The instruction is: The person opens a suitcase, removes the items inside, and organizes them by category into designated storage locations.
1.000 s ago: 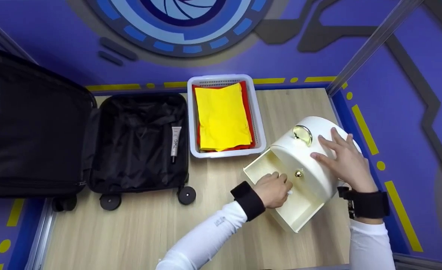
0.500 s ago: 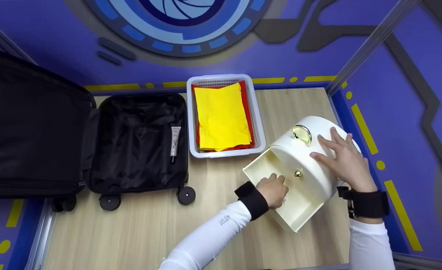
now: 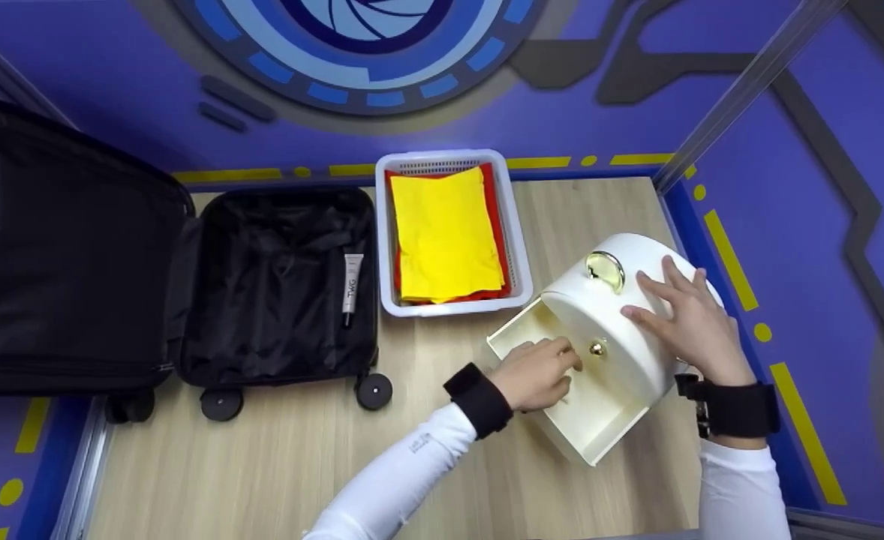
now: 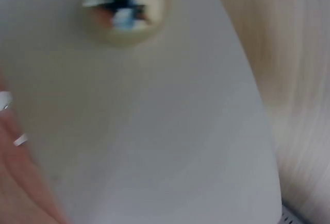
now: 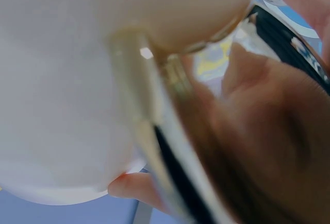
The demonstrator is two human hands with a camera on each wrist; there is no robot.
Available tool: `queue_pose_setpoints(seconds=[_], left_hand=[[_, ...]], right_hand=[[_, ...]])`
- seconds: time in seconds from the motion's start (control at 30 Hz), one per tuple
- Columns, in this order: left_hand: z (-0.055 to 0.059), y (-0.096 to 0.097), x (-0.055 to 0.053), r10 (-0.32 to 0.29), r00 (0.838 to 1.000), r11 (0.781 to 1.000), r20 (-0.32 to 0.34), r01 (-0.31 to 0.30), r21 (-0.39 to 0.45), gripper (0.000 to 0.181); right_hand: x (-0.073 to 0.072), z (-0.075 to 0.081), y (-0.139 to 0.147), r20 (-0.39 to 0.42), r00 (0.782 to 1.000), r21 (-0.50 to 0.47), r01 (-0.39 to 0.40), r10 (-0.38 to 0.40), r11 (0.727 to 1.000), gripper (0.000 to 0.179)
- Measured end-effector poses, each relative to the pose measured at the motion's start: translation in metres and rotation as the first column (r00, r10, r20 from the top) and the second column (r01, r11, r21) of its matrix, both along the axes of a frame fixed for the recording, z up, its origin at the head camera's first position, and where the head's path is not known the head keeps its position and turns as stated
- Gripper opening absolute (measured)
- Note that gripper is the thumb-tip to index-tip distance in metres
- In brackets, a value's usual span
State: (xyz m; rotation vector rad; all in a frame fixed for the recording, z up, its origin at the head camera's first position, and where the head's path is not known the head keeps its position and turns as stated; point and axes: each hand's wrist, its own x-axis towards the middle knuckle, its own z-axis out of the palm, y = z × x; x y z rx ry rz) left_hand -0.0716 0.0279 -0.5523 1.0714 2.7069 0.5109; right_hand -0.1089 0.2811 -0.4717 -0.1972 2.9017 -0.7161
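A white, round-topped storage box (image 3: 629,274) stands at the right, with a gold knob (image 3: 597,348) on its front and its cream drawer (image 3: 599,427) pulled out. Over the drawer, my left hand (image 3: 536,373) has its fingers curled. In the left wrist view, small shiny white bits (image 4: 20,140) show at the fingers (image 4: 23,183); their kind cannot be made out. My right hand (image 3: 693,326) rests with spread fingers on the box's curved top. A gold metal band (image 5: 154,116) crosses in front of that hand in the right wrist view.
A black suitcase (image 3: 269,360) lies open at the left, a white tube (image 3: 350,285) inside it. At the back centre stands a white plastic basket (image 3: 518,247) with yellow cloth (image 3: 446,232) over red cloth (image 3: 491,217). Purple walls (image 3: 599,127) border the wooden table (image 3: 262,480).
My left hand reached down into the drawer, then came up and a little to the left, its fingers now more visible. The right hand has stayed on the box.
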Motion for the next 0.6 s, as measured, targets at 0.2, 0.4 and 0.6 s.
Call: queue_pose_setpoints(seconds=[0.2, 0.4, 0.6], left_hand=[[0.008, -0.044, 0.001, 0.056, 0.998, 0.913, 0.038, -0.067, 0.402, 0.032], [-0.004, -0.088, 0.015, 0.161, 0.985, 0.772, 0.059, -0.163, 0.614, 0.035], [-0.034, -0.112, 0.038, 0.184, 0.980, 0.748, 0.074, -0.188, 0.637, 0.029]], right_hand=[[0.001, 0.001, 0.000, 0.010, 1.000, 0.004, -0.002, 0.002, 1.000, 0.077], [0.001, 0.001, 0.001, 0.026, 1.000, 0.006, 0.007, -0.007, 1.000, 0.078], [0.001, 0.001, 0.001, 0.034, 0.999, 0.002, 0.009, -0.009, 1.000, 0.078]])
